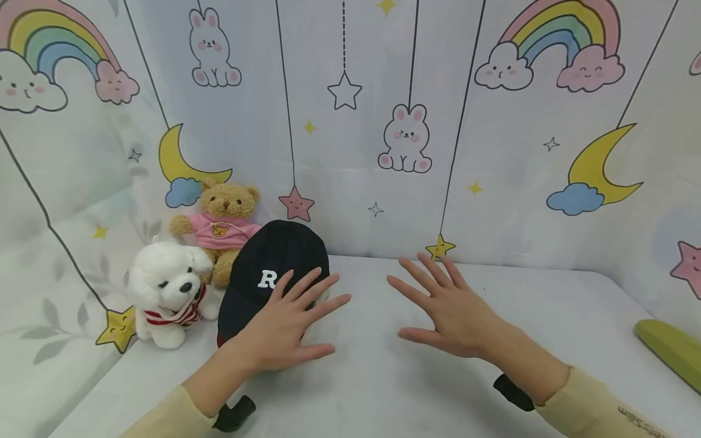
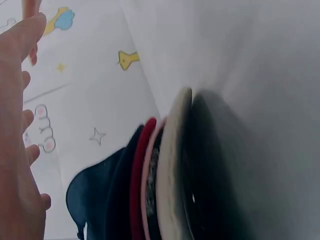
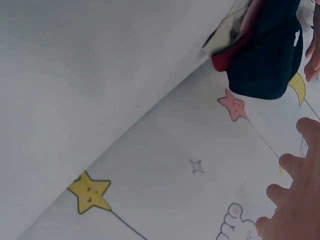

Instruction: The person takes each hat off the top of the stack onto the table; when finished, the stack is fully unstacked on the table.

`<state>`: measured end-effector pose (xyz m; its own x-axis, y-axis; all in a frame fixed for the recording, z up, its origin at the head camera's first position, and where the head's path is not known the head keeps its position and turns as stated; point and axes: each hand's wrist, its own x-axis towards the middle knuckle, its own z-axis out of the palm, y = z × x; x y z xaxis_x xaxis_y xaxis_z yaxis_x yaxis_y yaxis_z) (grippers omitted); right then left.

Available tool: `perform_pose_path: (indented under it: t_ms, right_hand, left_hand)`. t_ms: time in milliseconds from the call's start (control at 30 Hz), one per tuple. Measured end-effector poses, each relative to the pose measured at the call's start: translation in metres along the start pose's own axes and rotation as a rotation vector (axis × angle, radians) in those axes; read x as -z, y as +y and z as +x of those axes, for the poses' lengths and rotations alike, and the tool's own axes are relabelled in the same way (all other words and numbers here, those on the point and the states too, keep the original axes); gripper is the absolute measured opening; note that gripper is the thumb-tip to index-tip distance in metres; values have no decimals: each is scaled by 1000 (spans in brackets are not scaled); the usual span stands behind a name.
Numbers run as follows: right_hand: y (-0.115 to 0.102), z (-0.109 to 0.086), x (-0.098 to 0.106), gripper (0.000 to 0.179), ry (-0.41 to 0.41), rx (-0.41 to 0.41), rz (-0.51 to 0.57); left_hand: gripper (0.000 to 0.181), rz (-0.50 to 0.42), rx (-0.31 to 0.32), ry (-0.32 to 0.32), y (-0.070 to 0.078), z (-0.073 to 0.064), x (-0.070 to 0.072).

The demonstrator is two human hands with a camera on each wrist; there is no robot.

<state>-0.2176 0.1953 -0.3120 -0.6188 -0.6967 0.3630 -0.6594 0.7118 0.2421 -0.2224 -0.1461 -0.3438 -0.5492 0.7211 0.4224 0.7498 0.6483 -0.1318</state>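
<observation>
A black baseball cap (image 1: 285,249) with a white letter R stands on the left half of the table. More hat layers show behind it in the left wrist view: a red edge (image 2: 143,175), a pink one and a beige brim (image 2: 172,150), nested close together. My left hand (image 1: 292,322) is held up with fingers spread, in front of the cap and hiding part of it; nothing is in it. To the right, my right hand (image 1: 451,313) hovers over the white table (image 1: 372,377), fingers spread and holding nothing.
A white plush dog (image 1: 170,292) sits left of the cap, with a brown teddy bear (image 1: 224,237) in a pink top behind. A green object (image 1: 670,350) lies at the right edge. A patterned cloth (image 1: 350,152) hangs behind the table.
</observation>
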Motion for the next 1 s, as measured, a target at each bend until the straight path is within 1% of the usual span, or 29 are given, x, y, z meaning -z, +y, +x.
perform_pose_path:
  t_ms: [167,267,333,433,533,600,767,1000]
  right_hand:
    - [-3,11,-4,79,12,0,29]
    - [-6,20,-8,79,21,-3,54]
    - [-9,26,-10,78,32,-4,69]
    - [-12,36,-12,78,46,-8,92]
    - [-16,46,-14,77,49,-12,108]
    - [-19,53,-16,77,42,-18,122]
    - [-23,70,-19,76,20,-42,176]
    - [-33,99,-23,78,14,-64,248]
  left_hand:
    - [80,-8,41,35,-6,-10,2]
    - [76,-28,71,57,-9,-17,3]
    - [75,-39,90,75,-10,-23,3]
    - [72,-49,106,119,-14,-32,3]
    - [74,-68,129,153,-18,-42,2]
    - [74,-89,152,166,-20,-50,3]
    - [74,-157,224,190,-26,-66,3]
    - [76,-236,372,246,-35,-86,5]
